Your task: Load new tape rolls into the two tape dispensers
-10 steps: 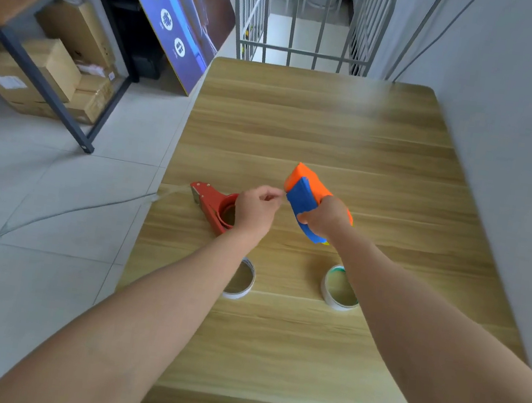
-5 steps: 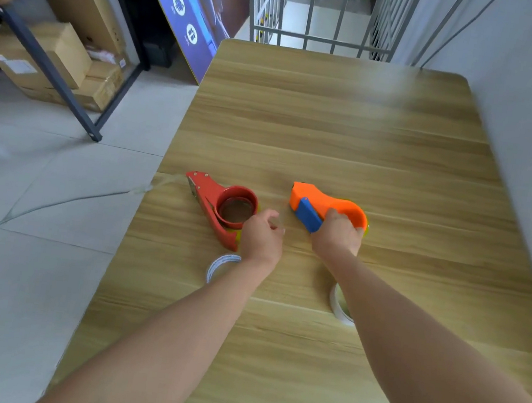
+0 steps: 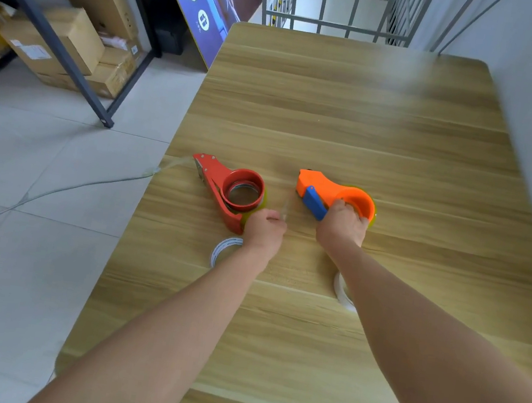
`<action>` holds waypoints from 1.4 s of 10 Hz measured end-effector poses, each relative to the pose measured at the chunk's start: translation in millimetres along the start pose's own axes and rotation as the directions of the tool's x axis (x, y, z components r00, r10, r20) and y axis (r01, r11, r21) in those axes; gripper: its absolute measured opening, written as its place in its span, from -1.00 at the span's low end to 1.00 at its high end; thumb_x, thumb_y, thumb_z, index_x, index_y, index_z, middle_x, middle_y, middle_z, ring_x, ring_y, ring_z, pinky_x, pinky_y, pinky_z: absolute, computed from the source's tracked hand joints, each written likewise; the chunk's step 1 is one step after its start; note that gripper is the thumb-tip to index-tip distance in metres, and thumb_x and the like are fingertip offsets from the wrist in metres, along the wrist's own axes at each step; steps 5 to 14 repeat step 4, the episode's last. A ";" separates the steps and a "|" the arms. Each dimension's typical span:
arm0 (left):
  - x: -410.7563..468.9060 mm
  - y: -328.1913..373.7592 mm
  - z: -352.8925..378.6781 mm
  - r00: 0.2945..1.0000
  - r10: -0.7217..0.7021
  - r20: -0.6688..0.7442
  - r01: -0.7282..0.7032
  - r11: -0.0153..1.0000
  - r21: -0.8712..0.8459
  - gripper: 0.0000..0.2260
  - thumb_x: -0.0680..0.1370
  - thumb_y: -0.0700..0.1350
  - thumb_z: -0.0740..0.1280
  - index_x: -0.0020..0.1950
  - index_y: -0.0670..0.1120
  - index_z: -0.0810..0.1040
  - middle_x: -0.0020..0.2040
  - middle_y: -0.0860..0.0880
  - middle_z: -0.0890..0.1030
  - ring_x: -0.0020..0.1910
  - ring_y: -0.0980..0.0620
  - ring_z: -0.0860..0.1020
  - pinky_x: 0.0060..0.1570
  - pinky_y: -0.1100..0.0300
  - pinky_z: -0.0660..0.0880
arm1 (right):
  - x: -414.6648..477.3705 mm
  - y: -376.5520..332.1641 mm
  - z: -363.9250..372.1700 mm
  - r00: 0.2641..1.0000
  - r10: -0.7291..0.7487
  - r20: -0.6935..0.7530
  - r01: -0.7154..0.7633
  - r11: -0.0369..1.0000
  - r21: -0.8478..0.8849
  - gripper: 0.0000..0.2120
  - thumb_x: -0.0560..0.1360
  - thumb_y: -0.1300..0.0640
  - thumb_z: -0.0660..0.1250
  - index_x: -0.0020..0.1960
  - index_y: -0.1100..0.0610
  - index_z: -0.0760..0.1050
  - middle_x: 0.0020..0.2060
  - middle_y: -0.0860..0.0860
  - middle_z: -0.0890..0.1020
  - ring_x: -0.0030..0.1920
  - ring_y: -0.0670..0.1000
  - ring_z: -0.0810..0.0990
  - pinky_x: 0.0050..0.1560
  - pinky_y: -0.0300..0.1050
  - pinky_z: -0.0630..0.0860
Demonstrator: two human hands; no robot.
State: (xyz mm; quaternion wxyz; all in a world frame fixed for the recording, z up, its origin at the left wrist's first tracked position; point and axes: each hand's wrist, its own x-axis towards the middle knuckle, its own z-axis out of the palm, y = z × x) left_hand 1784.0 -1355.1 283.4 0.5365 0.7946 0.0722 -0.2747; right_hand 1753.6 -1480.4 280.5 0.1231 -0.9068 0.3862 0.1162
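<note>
Two hands work low on the wooden table (image 3: 353,118). Our right hand (image 3: 342,226) is closed on the near rim of the orange dispenser (image 3: 333,191), fingers hooked into its round ring, beside its blue flap (image 3: 315,202). Our left hand (image 3: 264,228) pinches a thin clear strip of tape (image 3: 285,209) between fingertips, just left of that grip and touching the near end of the red dispenser (image 3: 225,189).

Nearer us than the grips, two white tape rolls lie flat: one (image 3: 222,251) partly hidden by our left wrist, the other (image 3: 342,291) mostly covered by our right forearm. Off the table to the left stand a metal shelf (image 3: 64,49) with cardboard boxes (image 3: 73,37); a wire cage (image 3: 338,4) stands beyond the far edge.

Since a second ago we have lowered the orange dispenser from the air onto the table. It lies flat, cutter end pointing away; the red one holds a clear roll in its ring.
</note>
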 end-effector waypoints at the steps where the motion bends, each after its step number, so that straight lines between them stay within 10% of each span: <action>1: -4.0 1.8 -6.2 0.995 -0.086 0.052 0.093 0.986 -0.141 -0.85 0.55 -0.30 0.28 0.08 -0.18 0.57 0.04 -0.19 0.60 0.06 -0.13 0.55 0.08 0.03 0.51 | 1.3 0.9 -2.4 1.000 -0.010 0.016 0.010 1.000 0.006 -0.61 0.54 0.27 0.20 0.36 0.22 0.35 0.22 0.17 0.57 0.30 0.19 0.49 0.37 0.01 0.24; 3: -17.4 1.0 -18.9 0.983 -0.140 0.121 0.165 0.958 -0.235 -0.70 0.58 -0.30 0.25 0.32 -0.25 0.45 0.17 -0.18 0.57 0.10 -0.05 0.54 0.14 0.09 0.51 | 2.0 -3.0 -2.3 1.000 0.010 0.026 -0.009 1.000 -0.019 -0.56 0.54 0.29 0.19 0.42 0.25 0.28 0.24 0.19 0.56 0.30 0.19 0.49 0.37 0.02 0.23; 14: -23.8 4.3 -24.0 0.988 -0.103 0.111 0.126 0.968 -0.218 -0.69 0.58 -0.31 0.25 0.33 -0.25 0.45 0.17 -0.20 0.58 0.08 -0.05 0.55 0.11 0.11 0.53 | 0.9 -5.2 -4.1 1.000 0.007 -0.013 -0.007 1.000 -0.017 -0.56 0.58 0.19 0.18 0.43 0.28 0.24 0.32 0.22 0.47 0.37 0.21 0.40 0.42 0.04 0.20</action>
